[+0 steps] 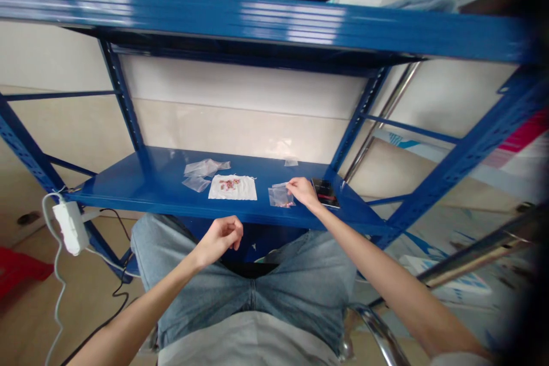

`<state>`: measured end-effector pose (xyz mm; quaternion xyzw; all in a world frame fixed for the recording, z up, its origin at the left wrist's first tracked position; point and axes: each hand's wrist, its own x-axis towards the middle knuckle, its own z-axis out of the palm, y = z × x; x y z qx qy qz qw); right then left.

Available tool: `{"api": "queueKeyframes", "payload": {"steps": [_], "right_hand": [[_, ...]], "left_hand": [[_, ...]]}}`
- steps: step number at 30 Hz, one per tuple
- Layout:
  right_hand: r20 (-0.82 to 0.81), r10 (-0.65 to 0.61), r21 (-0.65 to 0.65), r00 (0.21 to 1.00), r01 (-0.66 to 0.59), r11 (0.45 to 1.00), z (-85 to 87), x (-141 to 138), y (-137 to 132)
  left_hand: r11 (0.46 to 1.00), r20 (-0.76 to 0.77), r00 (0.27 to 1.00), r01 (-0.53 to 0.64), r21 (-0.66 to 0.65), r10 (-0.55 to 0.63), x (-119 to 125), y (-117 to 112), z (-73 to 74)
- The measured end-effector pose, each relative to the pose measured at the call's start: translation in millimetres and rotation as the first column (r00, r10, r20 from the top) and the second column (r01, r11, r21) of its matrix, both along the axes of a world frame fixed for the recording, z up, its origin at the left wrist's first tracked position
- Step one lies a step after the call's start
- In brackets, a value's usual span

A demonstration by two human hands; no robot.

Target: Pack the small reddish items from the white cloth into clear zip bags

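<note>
My right hand [302, 190] pinches the upper edge of a small clear zip-lock bag [277, 195] on the blue shelf. A few small reddish pieces lie in the lower part of that bag. My left hand [223, 233] hovers over my lap in front of the shelf edge, its fingers curled in with nothing visible in them. A white drawstring cloth pouch [214, 190] lies flat between the hands, with several small red and gold pieces [230, 184] on top. Right beside my right hand is a flat black item [326, 193].
Clear plastic bags [206, 168] lie at the left of the blue shelf [163, 180], and another small one [291, 162] near its back. An upper shelf beam [193, 14] crosses overhead. A white power strip [71, 226] hangs by the left post.
</note>
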<state>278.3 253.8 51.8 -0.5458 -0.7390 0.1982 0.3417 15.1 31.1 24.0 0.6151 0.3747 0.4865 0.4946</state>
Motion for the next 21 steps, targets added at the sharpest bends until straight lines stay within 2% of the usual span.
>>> {"api": "queueKeyframes", "payload": {"steps": [3, 7, 10, 12, 13, 15, 17, 18, 21], "right_hand": [[0.067, -0.015, 0.024, 0.998, 0.013, 1.000, 1.0, -6, 3], [0.143, -0.028, 0.125, 0.989, 0.010, 0.992, 14.3, -26, 3], [0.206, 0.011, 0.206, 0.978, -0.054, 0.977, 25.4, -62, -6], [0.265, 0.094, 0.247, 0.960, -0.161, 0.955, 28.5, -98, -19], [0.351, 0.178, 0.285, 0.919, -0.286, 0.915, 28.4, -119, -26], [0.497, 0.299, 0.316, 0.814, -0.491, 0.812, 25.8, -162, -43], [0.593, 0.346, 0.329, 0.727, -0.611, 0.720, 21.6, -202, -58], [0.626, 0.355, 0.324, 0.694, -0.646, 0.691, 19.5, -221, -64], [0.638, 0.356, 0.302, 0.682, -0.648, 0.700, 14.3, -260, -73]], "left_hand": [[1.000, -0.013, 1.000, 0.012, -0.009, -0.012, 2, -2, 2.1], [0.999, -0.044, 0.998, 0.037, -0.004, -0.037, 6, -5, 4.7], [0.999, -0.142, 0.989, 0.042, 0.013, -0.040, 8, -6, 4.5], [0.996, -0.290, 0.957, 0.042, 0.077, -0.018, 8, -7, 2.4], [0.990, -0.391, 0.920, 0.050, 0.131, 0.006, 8, -7, 0.9], [0.965, -0.597, 0.799, 0.090, 0.246, 0.078, 9, -9, -2.7], [0.940, -0.736, 0.662, 0.145, 0.309, 0.140, 10, -12, -6.1], [0.933, -0.776, 0.611, 0.165, 0.319, 0.157, 11, -13, -7.5], [0.930, -0.823, 0.536, 0.169, 0.326, 0.191, 11, -13, -9.9]]}}
